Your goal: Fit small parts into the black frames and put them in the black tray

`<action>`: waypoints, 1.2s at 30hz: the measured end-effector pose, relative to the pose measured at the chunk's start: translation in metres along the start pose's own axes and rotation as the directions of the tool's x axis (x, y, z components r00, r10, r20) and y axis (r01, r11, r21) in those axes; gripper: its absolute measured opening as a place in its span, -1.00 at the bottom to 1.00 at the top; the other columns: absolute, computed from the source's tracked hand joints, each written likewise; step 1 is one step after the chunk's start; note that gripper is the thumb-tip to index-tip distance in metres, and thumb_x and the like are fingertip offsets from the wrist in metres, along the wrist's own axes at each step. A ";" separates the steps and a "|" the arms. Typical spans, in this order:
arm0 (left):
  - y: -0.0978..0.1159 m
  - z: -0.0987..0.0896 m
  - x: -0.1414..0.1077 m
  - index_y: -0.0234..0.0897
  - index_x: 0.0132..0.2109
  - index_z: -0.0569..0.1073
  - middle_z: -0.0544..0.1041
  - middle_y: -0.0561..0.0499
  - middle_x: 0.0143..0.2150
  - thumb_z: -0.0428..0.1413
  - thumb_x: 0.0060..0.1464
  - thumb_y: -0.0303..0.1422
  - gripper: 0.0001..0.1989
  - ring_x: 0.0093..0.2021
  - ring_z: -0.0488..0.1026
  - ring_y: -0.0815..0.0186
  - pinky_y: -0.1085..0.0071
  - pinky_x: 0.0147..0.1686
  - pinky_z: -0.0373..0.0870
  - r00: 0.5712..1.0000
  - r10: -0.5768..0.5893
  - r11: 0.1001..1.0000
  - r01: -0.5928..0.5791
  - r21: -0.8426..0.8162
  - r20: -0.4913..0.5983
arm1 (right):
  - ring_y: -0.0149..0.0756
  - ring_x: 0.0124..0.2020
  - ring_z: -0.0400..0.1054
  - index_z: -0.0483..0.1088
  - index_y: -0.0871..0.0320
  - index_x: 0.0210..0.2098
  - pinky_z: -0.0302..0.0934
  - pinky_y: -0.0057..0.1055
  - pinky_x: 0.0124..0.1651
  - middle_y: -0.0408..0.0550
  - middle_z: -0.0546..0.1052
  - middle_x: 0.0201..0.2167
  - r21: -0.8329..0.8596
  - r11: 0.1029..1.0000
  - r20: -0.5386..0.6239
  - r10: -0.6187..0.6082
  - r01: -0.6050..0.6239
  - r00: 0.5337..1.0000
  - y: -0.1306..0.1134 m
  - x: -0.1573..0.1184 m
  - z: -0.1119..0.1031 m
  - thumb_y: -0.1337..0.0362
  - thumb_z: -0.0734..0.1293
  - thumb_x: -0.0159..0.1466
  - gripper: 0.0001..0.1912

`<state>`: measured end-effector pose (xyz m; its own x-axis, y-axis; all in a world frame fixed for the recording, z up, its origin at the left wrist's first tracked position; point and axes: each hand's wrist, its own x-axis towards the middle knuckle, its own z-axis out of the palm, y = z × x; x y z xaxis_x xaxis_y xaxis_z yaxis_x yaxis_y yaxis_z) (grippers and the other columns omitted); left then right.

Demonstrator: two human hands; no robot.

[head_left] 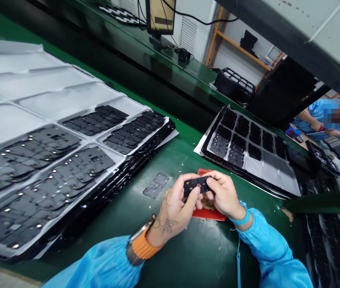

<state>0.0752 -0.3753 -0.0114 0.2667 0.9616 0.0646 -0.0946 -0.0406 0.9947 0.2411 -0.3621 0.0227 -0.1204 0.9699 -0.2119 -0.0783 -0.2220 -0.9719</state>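
Note:
Between my two hands is a small flat black plastic part (194,186) with cut-outs and a gold-coloured spot. My left hand (179,202) grips its left end, thumb on the near face. The right end is pinched by my right hand (222,194). Below my hands sits a red tray (210,215) holding small brownish bits, partly hidden by my fingers. A similar thin dark part (156,186) lies flat on the green table, left of my hands.
To the left, a large white compartment tray (34,96) bears rows of dark parts. Another stacked tray (254,164) with black parts stands at the right. Behind are a monitor (160,16) and a black crate (234,86). A person in blue (316,112) works at far right.

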 end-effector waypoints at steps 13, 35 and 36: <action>0.007 -0.001 0.006 -0.32 0.15 0.30 0.55 0.01 -0.36 -0.06 0.44 -0.18 -0.67 -0.46 0.54 0.36 0.45 -0.43 0.53 0.995 -0.062 0.992 0.071 -0.108 0.079 | -0.49 -0.68 0.16 0.44 0.25 -0.25 0.03 -0.57 -0.60 -0.16 0.37 -0.63 -0.099 0.995 -0.047 0.002 -0.007 0.999 -0.002 0.002 -0.002 0.06 0.35 0.35 -0.67; 0.005 -0.012 0.020 -0.39 0.00 0.37 0.57 -0.07 -0.39 0.07 0.25 -0.20 -0.67 -0.53 0.49 0.32 0.42 -0.50 0.47 0.970 -0.240 0.926 0.243 -0.289 0.049 | -0.43 -0.69 0.31 0.35 0.25 -0.18 0.18 -0.58 -0.61 -0.13 0.44 -0.63 -0.314 0.948 0.048 -0.040 0.053 0.998 -0.015 0.002 0.002 0.00 0.32 0.40 -0.62; 0.005 -0.012 0.020 -0.38 -0.01 0.38 0.56 -0.07 -0.41 0.07 0.25 -0.18 -0.67 -0.53 0.49 0.30 0.41 -0.51 0.47 0.966 -0.254 0.921 0.256 -0.294 0.047 | -0.42 -0.68 0.32 0.35 0.25 -0.19 0.18 -0.57 -0.61 -0.12 0.44 -0.63 -0.318 0.947 0.051 -0.036 0.050 0.998 -0.014 0.001 0.003 0.01 0.32 0.40 -0.63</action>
<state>0.0683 -0.3526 -0.0065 0.3267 0.9266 -0.1863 -0.3010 0.2889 0.9088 0.2393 -0.3579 0.0367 -0.1676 0.9709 -0.1712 0.2347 -0.1294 -0.9634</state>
